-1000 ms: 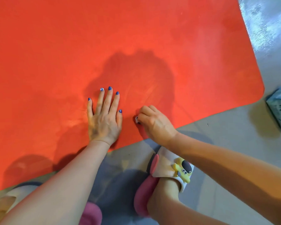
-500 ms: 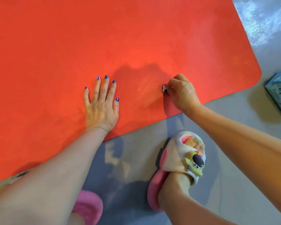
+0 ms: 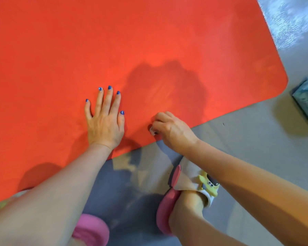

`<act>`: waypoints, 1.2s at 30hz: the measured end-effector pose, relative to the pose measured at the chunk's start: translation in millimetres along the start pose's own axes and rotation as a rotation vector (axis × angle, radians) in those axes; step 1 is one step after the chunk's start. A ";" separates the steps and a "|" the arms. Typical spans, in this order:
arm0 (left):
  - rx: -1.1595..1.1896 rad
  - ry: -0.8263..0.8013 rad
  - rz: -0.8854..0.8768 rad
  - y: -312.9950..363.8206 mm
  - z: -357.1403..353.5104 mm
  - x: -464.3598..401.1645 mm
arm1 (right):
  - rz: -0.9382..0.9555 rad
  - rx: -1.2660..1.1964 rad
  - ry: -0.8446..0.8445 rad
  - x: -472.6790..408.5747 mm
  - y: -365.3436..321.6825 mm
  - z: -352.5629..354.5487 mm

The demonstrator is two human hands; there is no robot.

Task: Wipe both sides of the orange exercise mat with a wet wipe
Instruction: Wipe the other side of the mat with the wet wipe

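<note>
Right hand [image 3: 171,130], fingers bunched on the wet wipe [image 3: 152,130], has returned near-left; left hand [image 3: 105,119] stays flat, bracing the orange mat [image 3: 149,41]. Wiping continues.

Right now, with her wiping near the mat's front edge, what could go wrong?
1. The wet wipe shows only as a small wad under the curled right hand, so strokes may leave gaps on the orange mat.
2. Only the left hand pins the mat; a hard stroke could shift it.
3. The slipper sits near the mat's edge and might step on wiped areas.
</note>
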State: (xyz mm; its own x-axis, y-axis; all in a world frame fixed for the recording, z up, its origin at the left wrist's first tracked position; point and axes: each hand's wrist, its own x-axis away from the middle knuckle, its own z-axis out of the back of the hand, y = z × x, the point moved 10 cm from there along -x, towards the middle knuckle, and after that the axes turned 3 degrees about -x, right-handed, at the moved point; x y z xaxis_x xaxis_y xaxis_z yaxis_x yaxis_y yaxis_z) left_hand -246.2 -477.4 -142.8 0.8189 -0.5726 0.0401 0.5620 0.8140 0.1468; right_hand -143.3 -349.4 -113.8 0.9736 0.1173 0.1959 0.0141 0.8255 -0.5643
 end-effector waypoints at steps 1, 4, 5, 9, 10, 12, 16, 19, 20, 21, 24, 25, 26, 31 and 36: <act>0.005 0.002 -0.003 0.1 0.4 -0.2 | -0.053 -0.012 0.018 3.4 16.7 13.5; 0.018 0.011 -0.010 -0.1 0.3 -0.4 | -0.251 -0.006 0.247 38.0 81.2 70.2; 0.018 0.015 -0.008 -0.7 0.3 0.2 | -0.313 0.006 0.298 50.1 96.1 79.5; 0.022 0.024 -0.015 0.5 1.2 0.0 | -0.286 0.032 0.261 37.6 65.0 49.4; 0.023 0.023 -0.015 0.3 1.2 0.0 | -0.179 0.009 0.192 24.0 40.2 31.3; 0.020 0.022 -0.008 -1.9 0.5 1.2 | -0.015 -0.003 0.035 9.3 6.8 4.4; 0.033 0.034 -0.008 -0.6 1.7 -0.1 | -0.074 -0.011 0.061 31.7 57.7 41.3; 0.035 0.081 0.002 0.0 5.7 1.5 | -0.261 0.080 0.238 64.0 107.6 77.6; 0.041 0.100 0.013 0.5 6.9 1.6 | -0.291 0.094 0.254 67.8 112.1 78.4; 0.054 0.126 0.034 1.4 9.6 -0.2 | -0.296 0.091 0.273 68.3 111.5 76.5; 0.123 0.200 0.076 27.5 16.3 -24.7 | -0.298 0.080 0.306 68.1 109.6 72.5; 0.152 0.186 0.069 44.7 15.3 -36.1 | -0.297 0.093 0.306 69.6 109.8 73.1; 0.170 0.152 0.059 62.2 12.1 -46.5 | -0.292 0.103 0.313 71.0 109.5 74.1; 0.044 -0.020 0.036 96.5 -18.4 -56.8 | -0.252 0.114 0.341 72.3 104.1 73.6; 0.017 0.026 0.049 97.6 -17.3 -57.0 | -0.291 0.077 0.307 53.3 104.4 73.7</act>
State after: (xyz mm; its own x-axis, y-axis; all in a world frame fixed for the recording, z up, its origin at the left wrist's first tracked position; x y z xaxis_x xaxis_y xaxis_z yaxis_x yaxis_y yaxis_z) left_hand -236.0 -363.6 -147.9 0.8483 -0.5291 0.0224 0.5191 0.8392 0.1623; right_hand -106.7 -216.3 -103.2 0.9545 -0.2863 0.0837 0.2921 0.8401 -0.4571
